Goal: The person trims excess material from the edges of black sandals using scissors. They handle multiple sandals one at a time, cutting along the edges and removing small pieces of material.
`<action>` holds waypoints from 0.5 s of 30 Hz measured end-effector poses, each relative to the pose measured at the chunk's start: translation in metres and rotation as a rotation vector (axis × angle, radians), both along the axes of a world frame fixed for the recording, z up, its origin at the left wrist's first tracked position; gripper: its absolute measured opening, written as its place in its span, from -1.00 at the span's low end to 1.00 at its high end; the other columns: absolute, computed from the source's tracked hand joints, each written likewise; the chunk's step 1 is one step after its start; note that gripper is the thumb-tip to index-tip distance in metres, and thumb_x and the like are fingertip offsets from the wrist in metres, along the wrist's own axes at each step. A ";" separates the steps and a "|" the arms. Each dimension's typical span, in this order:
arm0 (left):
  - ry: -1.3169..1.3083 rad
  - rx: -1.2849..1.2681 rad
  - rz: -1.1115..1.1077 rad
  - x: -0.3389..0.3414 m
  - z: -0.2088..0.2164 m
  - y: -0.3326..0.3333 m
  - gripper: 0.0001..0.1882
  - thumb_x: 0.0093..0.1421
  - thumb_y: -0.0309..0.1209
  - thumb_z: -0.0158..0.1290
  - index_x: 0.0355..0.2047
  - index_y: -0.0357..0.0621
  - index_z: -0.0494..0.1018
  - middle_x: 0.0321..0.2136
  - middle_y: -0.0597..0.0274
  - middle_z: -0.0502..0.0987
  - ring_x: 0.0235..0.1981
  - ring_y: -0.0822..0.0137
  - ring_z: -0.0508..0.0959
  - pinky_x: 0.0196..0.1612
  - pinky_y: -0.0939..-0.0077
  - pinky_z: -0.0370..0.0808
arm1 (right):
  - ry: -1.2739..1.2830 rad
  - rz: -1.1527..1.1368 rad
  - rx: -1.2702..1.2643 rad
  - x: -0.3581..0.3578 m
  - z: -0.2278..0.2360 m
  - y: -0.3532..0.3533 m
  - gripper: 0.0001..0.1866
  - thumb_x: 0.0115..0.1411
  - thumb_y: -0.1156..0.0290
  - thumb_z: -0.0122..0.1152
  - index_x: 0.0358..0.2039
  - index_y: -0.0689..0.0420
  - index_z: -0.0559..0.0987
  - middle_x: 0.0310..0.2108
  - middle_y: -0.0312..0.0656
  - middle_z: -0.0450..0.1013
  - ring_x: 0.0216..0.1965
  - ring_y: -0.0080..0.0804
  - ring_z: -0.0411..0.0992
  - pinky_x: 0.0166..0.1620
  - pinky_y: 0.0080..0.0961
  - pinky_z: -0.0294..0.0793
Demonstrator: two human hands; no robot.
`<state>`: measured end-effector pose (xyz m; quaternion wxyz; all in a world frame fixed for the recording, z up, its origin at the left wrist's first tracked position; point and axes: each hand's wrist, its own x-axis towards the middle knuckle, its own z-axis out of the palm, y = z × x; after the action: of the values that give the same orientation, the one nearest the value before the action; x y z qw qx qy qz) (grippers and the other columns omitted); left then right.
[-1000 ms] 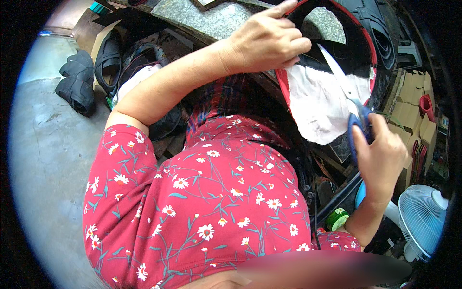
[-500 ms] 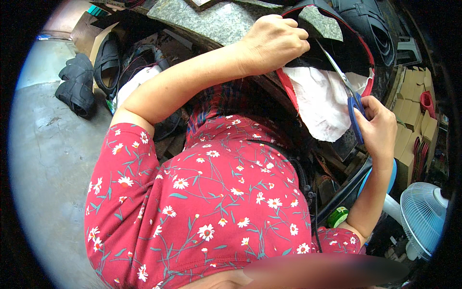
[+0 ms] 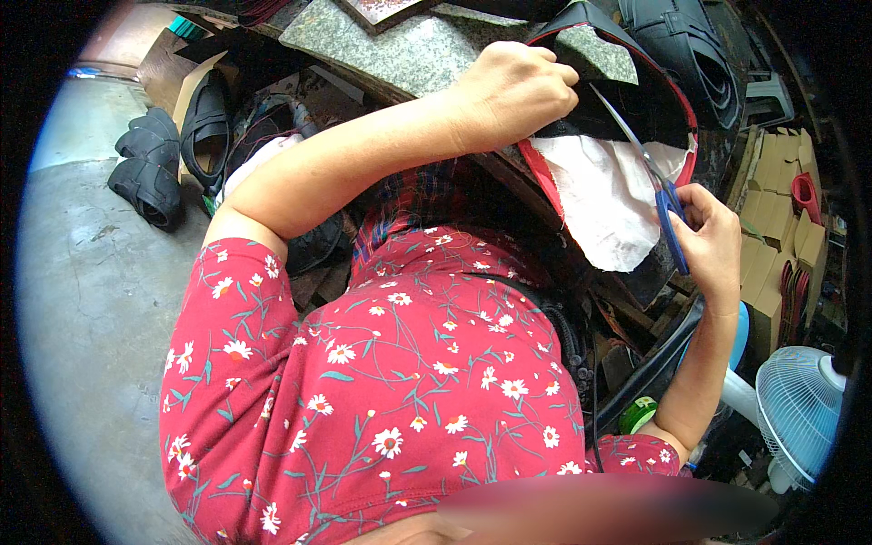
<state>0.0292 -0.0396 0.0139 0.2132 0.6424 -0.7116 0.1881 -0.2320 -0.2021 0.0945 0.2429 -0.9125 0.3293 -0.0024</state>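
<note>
My left hand is a closed fist at the upper left edge of a black piece with red edging, perhaps part of a shoe or bag. What its fingers pinch is hidden. In my right hand are scissors with blue handles. Their blades slant up and left across the piece, the tip close to my left fingers. A ragged white cloth lining hangs from the piece's lower part.
A grey stone slab lies beyond my left forearm. Black shoes stand on the floor at left, and more black footwear is at upper right. Cardboard boxes and a blue-white fan are on the right.
Both hands, the scissors and the black piece have shifted slightly left. My left fist also sits a little lower, with its grip unchanged.
</note>
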 end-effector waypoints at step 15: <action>0.224 -0.177 -0.019 0.012 -0.007 -0.011 -0.89 0.16 -0.39 0.12 -0.35 -0.15 0.50 -0.35 0.13 0.54 -0.32 0.11 0.64 -0.29 0.26 0.59 | 0.151 0.197 -0.475 0.033 0.018 0.043 -0.68 -0.01 0.13 0.40 -0.33 0.07 0.64 -0.54 -0.04 0.56 -0.45 -0.07 0.59 -0.32 -0.21 0.53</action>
<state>0.0407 -0.0508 0.0074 0.3488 0.6315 -0.6700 0.1753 -0.1988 -0.1594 0.1121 -0.0044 -0.9692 0.2460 0.0121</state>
